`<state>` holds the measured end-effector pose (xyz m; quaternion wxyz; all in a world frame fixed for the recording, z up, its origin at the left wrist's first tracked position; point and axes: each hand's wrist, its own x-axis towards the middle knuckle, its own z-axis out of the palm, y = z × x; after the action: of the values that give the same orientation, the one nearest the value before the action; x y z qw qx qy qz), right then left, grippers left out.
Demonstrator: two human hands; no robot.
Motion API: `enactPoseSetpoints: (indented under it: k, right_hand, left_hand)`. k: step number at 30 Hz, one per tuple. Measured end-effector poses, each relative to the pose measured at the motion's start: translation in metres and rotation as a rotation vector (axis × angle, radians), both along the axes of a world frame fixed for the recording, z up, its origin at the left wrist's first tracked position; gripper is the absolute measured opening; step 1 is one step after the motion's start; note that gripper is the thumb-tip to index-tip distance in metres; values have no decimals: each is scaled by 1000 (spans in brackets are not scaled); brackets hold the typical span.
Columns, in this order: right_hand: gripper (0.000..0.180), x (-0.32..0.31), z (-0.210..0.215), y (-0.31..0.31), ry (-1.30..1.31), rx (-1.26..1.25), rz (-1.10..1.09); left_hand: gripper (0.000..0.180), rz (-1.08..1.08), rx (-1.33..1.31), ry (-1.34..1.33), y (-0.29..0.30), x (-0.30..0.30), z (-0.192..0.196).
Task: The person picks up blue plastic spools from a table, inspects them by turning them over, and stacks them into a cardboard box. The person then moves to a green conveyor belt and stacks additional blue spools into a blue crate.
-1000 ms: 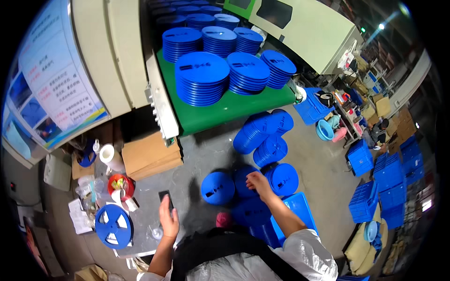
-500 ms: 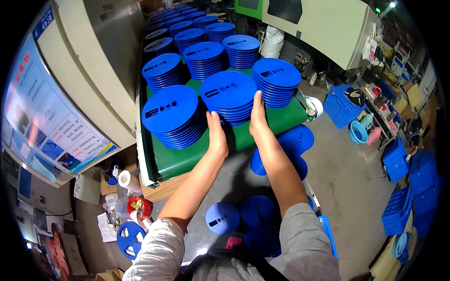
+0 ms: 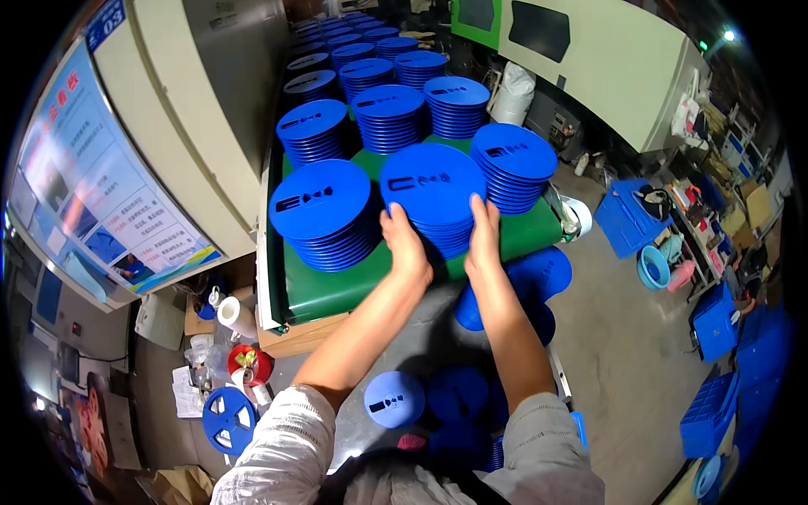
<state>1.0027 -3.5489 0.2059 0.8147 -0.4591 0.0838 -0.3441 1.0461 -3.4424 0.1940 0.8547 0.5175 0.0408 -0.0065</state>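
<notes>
A stack of round blue plastic discs (image 3: 433, 181) with dark cut-outs in its top disc sits at the near end of a green conveyor belt (image 3: 324, 295). My left hand (image 3: 407, 246) presses against its near left side, thumb and fingers pointing up. On the near right side, my right hand (image 3: 483, 236) does the same, so the stack is clasped between both palms. Close by on the left stands another disc stack (image 3: 320, 202). A third stack (image 3: 513, 153) stands just beyond it on the right. The lower discs between my hands are partly hidden.
Several more disc stacks (image 3: 387, 103) run back along the belt. Below its end, disc stacks (image 3: 394, 400) stand on the floor near me. A cream machine panel (image 3: 202, 101) borders the left. Blue crates (image 3: 629, 217) stand at the right, and a red bucket (image 3: 251, 365) at the lower left.
The clasped stack has come slightly nearer to me compared with its neighbours, and my hands have moved with it. The whole view has shifted a little to the right.
</notes>
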Motion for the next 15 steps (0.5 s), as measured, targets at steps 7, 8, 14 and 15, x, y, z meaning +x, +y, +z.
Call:
enactPoseSetpoints:
  k: [7, 8, 14, 15]
  right_hand:
    - [57, -99, 23, 33, -45, 125, -55]
    - [56, -104, 31, 41, -84, 139, -45]
    - [49, -67, 97, 70, -287, -8, 65]
    - [53, -56, 107, 77, -292, 3, 109]
  left_hand:
    - [67, -193, -87, -60, 27, -111, 33]
    - [67, -179, -96, -132, 32, -115, 40]
    - [72, -105, -221, -333, 82, -111, 127]
    - [73, -115, -218, -329, 92, -105, 138]
